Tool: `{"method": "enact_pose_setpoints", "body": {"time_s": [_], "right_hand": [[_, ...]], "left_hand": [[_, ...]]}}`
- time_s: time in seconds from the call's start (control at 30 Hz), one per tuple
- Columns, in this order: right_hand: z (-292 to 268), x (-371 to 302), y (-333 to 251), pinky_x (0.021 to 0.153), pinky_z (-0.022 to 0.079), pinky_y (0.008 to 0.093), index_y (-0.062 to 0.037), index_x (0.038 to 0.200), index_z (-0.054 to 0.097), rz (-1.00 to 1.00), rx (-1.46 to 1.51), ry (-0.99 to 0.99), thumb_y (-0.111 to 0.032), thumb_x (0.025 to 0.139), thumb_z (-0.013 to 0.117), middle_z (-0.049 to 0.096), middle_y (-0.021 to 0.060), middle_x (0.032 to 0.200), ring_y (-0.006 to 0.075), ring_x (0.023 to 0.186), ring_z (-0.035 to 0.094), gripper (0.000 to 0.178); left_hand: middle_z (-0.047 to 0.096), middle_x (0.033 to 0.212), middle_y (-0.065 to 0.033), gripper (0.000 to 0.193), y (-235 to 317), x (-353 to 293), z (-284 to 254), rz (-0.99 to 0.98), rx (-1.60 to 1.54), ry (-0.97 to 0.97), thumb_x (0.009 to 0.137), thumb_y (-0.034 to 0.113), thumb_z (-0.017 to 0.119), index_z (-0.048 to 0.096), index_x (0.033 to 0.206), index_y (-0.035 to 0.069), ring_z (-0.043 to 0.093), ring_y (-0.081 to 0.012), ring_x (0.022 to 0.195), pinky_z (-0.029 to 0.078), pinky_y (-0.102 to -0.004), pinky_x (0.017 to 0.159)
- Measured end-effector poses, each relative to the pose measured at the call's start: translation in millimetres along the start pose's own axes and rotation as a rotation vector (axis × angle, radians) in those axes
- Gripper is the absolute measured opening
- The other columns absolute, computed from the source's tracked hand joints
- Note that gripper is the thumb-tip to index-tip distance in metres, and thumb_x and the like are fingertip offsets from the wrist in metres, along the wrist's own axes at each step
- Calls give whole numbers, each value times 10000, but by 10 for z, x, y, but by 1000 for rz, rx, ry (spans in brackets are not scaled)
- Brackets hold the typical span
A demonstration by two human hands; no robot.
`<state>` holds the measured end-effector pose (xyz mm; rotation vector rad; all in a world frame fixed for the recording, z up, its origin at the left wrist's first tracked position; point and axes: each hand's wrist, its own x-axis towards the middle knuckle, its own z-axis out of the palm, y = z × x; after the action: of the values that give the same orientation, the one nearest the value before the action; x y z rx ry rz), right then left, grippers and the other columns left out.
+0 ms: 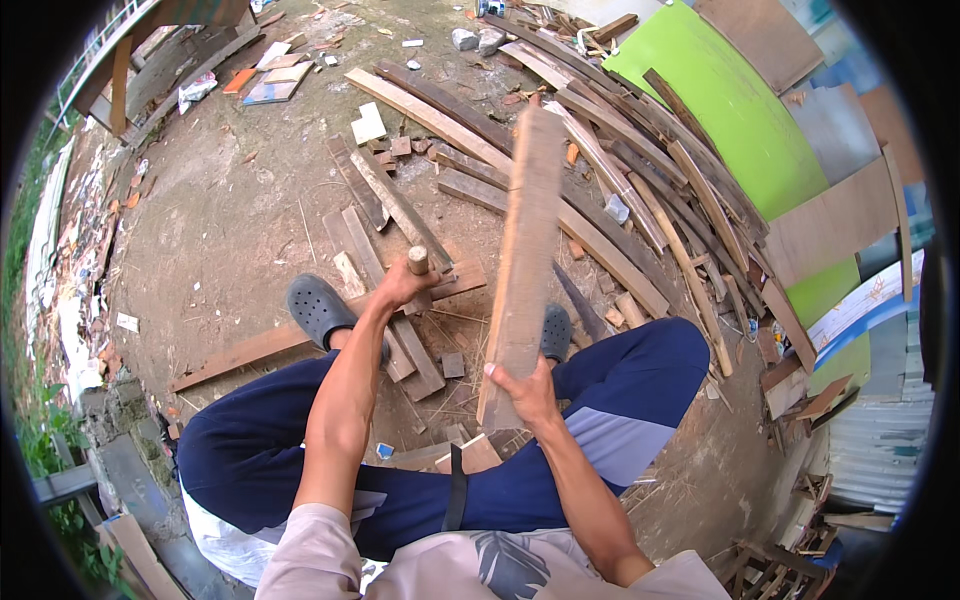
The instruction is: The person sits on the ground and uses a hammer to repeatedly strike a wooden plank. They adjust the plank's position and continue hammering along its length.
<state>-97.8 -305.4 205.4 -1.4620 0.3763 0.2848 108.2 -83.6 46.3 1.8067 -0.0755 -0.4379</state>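
My right hand [525, 393] grips the near end of a wide, rough wooden plank [527, 235], the thumb lying on its broad face. The plank points away from me and tilts up over the lumber behind it. Closed round a round wooden handle [418, 260] is my left hand [402, 284]; the handle's end sticks up from the fist, and what lies at its other end is hidden. Below that hand a brown board [245, 352] lies crosswise on the ground, by my grey clog [320, 303]. Shorter planks [425, 368] and a small wood block [453, 365] lie between my legs.
Long timbers [610, 240] and a heap of slats [690, 220] spread ahead and to the right. Beyond them lean a green panel [725, 115] and plywood sheets [835, 230]. Wood scraps [285, 75] lie far left. A block wall [130, 460] stands near left.
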Motion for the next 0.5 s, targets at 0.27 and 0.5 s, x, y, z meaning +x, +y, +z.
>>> {"method": "enact_pose_setpoints", "body": {"time_s": [0.27, 0.5], "right_hand": [[335, -189, -34, 843, 538, 420, 25, 1239, 502, -14, -659, -352, -369, 664, 865, 680, 281, 1015, 365, 958, 702, 785], [276, -196, -91, 837, 543, 388, 42, 1271, 483, -105, -450, -134, -346, 705, 863, 685, 239, 1047, 298, 961, 694, 785]], "left_hand": [[572, 701, 24, 193, 78, -11, -83, -18, 94, -28, 754, 129, 773, 584, 752, 88, 531, -99, 671, 437, -315, 615], [599, 750, -12, 221, -1, -13, -30, 33, -246, -37, 748, 194, 780, 595, 803, 87, 546, -123, 695, 455, -337, 626]]}}
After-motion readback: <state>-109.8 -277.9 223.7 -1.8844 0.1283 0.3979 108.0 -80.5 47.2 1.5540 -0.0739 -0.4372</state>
